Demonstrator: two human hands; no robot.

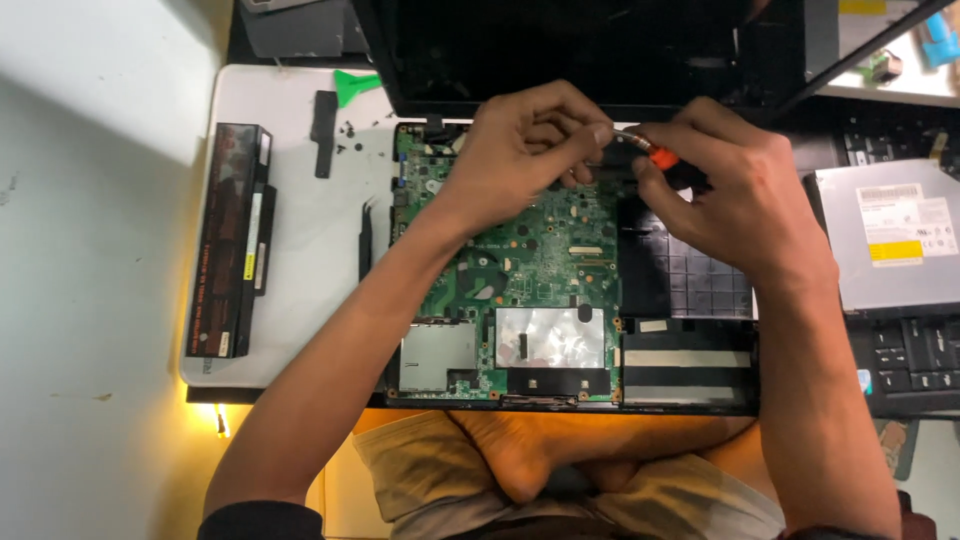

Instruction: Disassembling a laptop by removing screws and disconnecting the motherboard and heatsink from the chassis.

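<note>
**Orange-handled screwdriver over an opened laptop base**

Orange-handled screwdriver with a bright metal shaft (652,153): held level, just above the far edge of the green circuit board (530,250), between the two hands. Only a short length of shaft and handle shows; the tip is hidden behind the fingers.

Right hand (735,195): clenched round the screwdriver's handle, knuckles up, over the black ribbed plastic of the laptop base (690,280).

Left hand (520,150): fingers curled and pinched together at the metal shaft end, touching the tool; whether it grips the shaft or something small beneath it cannot be told.

Green circuit board: lies exposed in the opened black laptop base, with a silver foil-covered patch (550,338) near its front edge and a grey metal plate (437,355) to the left of that.

Black laptop screen (560,50): upright behind the base, dark.

Long black battery pack (228,240): lies lengthwise on the white work mat (300,300), well apart from the hands, to the left.

Black tweezers (366,240): on the mat, just beside the base's left edge.

Green plastic pry tool (356,86) and scattered small black screws (352,135): at the mat's far end.

Silver optical drive (890,240): right of the base, resting above a black keyboard (915,365).

The person sits cross-legged, bare feet (540,450) just below the laptop.
</note>
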